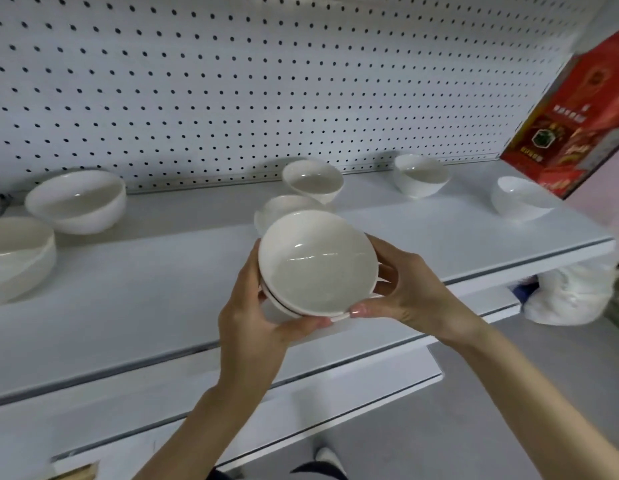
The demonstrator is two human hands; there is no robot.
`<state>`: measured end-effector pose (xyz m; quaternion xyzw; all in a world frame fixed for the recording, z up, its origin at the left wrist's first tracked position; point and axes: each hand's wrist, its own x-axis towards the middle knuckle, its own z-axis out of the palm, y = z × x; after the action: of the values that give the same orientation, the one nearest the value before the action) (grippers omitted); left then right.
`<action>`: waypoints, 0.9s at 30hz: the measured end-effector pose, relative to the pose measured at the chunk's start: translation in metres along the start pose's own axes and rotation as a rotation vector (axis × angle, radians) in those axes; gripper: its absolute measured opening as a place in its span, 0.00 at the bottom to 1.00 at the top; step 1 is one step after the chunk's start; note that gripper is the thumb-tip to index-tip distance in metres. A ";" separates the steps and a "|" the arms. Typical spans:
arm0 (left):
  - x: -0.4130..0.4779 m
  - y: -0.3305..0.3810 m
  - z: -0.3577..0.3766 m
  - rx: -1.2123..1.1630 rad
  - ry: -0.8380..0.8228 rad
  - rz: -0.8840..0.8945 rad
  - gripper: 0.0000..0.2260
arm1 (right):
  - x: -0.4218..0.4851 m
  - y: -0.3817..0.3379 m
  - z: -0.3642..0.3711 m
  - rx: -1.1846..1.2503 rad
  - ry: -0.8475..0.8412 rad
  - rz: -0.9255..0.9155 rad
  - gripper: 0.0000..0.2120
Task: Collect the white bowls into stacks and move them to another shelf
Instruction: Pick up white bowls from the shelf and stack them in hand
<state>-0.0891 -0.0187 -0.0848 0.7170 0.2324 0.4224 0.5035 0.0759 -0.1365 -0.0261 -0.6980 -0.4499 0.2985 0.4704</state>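
The left hand (252,306) and the right hand (405,292) gripped a small stack of bowls (316,265) between them, over the shelf (162,289). Just behind the hands stood other bowls (313,181). I think the tilted stack could slide apart if one hand loosened.

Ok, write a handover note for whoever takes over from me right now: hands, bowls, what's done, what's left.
The left hand and right hand both grip a small stack of glossy white ceramic bowls above the white pegboard-backed shelf.
Six white bowls stand loose on it: two larger at left, two behind the stack, two at right.
Done: one stack started.
Left: gather the rest, move stacks to another shelf.
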 end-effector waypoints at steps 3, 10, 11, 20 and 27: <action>-0.003 0.008 0.036 -0.029 -0.020 -0.011 0.50 | -0.013 0.009 -0.033 -0.027 0.022 0.012 0.40; 0.006 0.000 0.111 -0.053 -0.074 -0.136 0.47 | -0.011 0.042 -0.094 -0.052 0.028 0.071 0.36; 0.008 -0.001 0.117 -0.072 -0.078 -0.154 0.46 | -0.008 0.047 -0.099 -0.050 0.024 0.076 0.36; 0.030 -0.008 0.158 -0.018 0.067 -0.177 0.39 | 0.036 0.081 -0.138 -0.057 -0.114 0.054 0.36; 0.038 -0.019 0.176 -0.015 0.122 -0.186 0.38 | 0.061 0.096 -0.151 -0.060 -0.172 0.024 0.36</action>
<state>0.0812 -0.0750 -0.1120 0.6613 0.3252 0.4184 0.5309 0.2617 -0.1541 -0.0575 -0.6888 -0.4891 0.3492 0.4055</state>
